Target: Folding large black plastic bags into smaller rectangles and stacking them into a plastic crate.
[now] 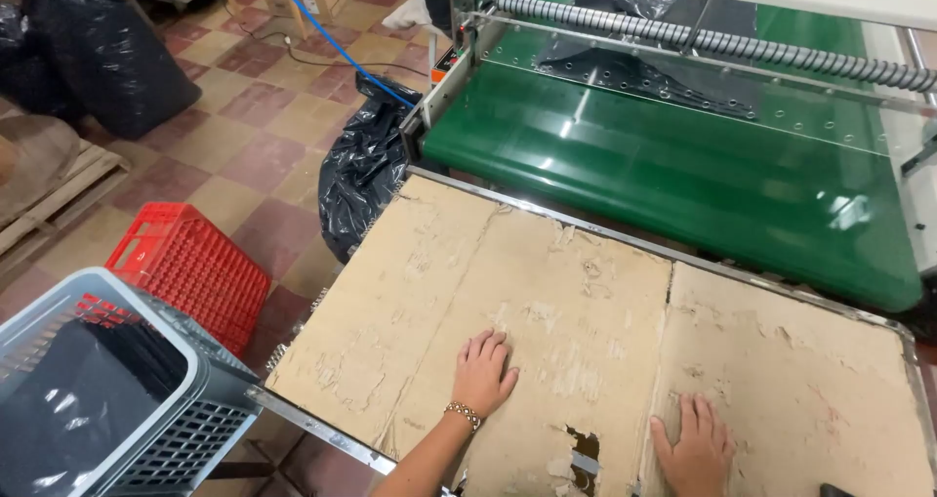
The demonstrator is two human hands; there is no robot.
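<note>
My left hand (483,370) lies flat, palm down, fingers slightly spread, on a worn sheet of brown cardboard (547,292) that covers a metal-framed table. A beaded bracelet (463,415) circles that wrist. My right hand (695,448) also rests flat on the cardboard, near the lower edge, just right of a seam between two cardboard panels. Neither hand holds anything. A torn hole (584,450) in the cardboard sits between the two hands.
Beyond the table runs a green conveyor belt (673,165) with a roller bar and clear guard above. A grey plastic crate (107,399) with a black bag inside stands at left, a red crate (190,268) behind it. Black bags (366,170) lie on the tiled floor.
</note>
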